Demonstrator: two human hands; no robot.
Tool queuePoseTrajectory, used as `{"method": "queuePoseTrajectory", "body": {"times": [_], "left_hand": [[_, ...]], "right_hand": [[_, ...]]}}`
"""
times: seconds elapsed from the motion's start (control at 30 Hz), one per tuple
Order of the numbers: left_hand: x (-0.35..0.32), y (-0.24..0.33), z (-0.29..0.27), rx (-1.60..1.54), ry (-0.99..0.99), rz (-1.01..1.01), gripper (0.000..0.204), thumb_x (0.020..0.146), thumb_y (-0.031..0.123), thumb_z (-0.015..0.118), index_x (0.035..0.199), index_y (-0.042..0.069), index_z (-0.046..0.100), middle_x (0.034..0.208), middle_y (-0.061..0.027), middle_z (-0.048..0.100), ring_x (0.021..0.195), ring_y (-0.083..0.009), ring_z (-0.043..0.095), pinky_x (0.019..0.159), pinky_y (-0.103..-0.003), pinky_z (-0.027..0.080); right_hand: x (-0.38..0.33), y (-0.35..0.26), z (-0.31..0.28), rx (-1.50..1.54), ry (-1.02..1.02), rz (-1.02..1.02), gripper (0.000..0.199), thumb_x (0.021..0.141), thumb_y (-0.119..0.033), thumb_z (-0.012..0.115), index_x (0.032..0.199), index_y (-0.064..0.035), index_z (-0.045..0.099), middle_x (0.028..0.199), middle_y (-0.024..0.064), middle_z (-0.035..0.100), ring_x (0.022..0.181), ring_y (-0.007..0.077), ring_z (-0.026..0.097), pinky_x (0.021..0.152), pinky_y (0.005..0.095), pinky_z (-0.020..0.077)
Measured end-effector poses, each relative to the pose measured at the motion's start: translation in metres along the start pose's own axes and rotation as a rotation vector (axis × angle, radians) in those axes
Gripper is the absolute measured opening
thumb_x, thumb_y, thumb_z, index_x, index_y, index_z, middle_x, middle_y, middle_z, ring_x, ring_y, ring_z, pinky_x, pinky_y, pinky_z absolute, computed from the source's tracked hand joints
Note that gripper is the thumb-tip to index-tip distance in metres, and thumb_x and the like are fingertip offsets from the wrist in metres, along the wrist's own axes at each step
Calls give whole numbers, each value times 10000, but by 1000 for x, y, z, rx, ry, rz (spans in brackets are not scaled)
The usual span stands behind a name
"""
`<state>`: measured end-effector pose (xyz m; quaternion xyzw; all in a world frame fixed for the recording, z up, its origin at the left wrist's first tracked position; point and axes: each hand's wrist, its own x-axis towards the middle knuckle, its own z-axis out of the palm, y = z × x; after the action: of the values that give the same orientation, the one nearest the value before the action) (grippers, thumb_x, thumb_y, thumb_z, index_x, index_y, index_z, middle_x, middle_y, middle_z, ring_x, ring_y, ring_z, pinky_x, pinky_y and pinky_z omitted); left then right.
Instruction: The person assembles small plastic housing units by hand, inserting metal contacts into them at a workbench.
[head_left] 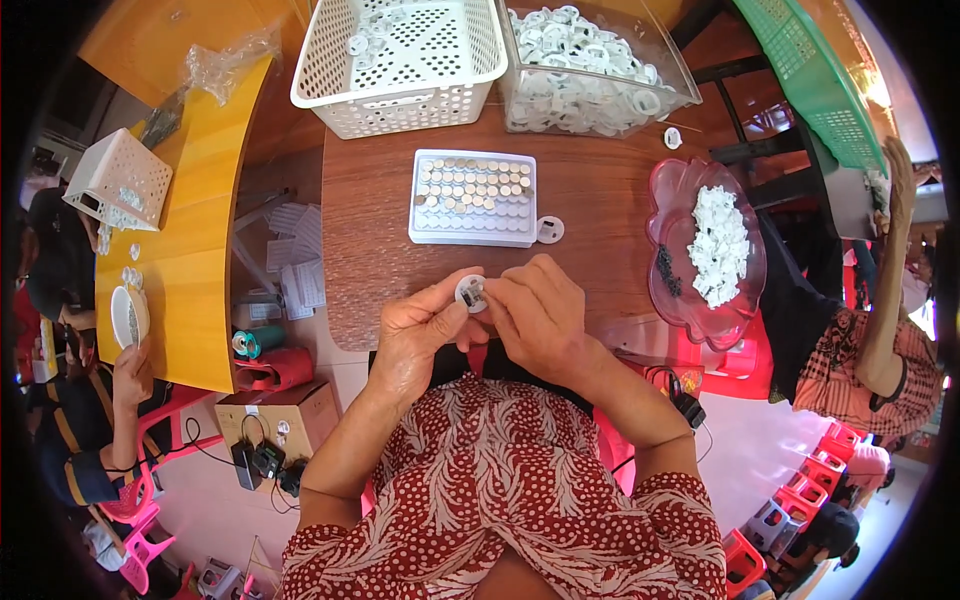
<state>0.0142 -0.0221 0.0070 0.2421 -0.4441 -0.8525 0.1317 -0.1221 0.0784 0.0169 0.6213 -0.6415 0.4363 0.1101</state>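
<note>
My left hand [425,325] is closed around the edge of a small round white plastic part [468,294] with dark pieces on its face. Against the right edge of that part, the fingers of my right hand [540,312] are pinched together; anything between their tips is hidden. Just beyond my hands lies a white tray [430,236] with rows of round hollows, several of them filled with small silvery discs [470,180] like button cells. Beside the tray's near right corner rests another round white part [550,230].
At the table's [370,280] far side stand a white perforated basket [400,108] and a clear bin [600,118] heaped with round white parts. A red scalloped tray [690,318] on the right holds small white pieces [720,245] and black pieces [668,270]. Other people sit on both sides.
</note>
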Motion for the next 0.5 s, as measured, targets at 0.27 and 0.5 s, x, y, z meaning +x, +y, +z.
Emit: {"method": "queuePoseTrajectory", "body": {"times": [0.27,0.5], "left_hand": [[-2,-4,-1,68,-25,-16,327,886,60,555,1204,-16,550,902,-78,647,677,-101,586,602,-203,467],[-4,-8,-4,97,-41,-70,318,887,56,553,1198,-9,558,870,-55,642,662,-82,566,584,-199,457]], "right_hand": [[-5,-1,-5,-69,-96,-126,213,622,45,644,818,20,563,734,99,511,594,238,487,497,332,408],[-5,-8,-5,-50,-183,-80,243,581,32,619,814,27,550,702,92,472,600,238,466,510,334,403]]}}
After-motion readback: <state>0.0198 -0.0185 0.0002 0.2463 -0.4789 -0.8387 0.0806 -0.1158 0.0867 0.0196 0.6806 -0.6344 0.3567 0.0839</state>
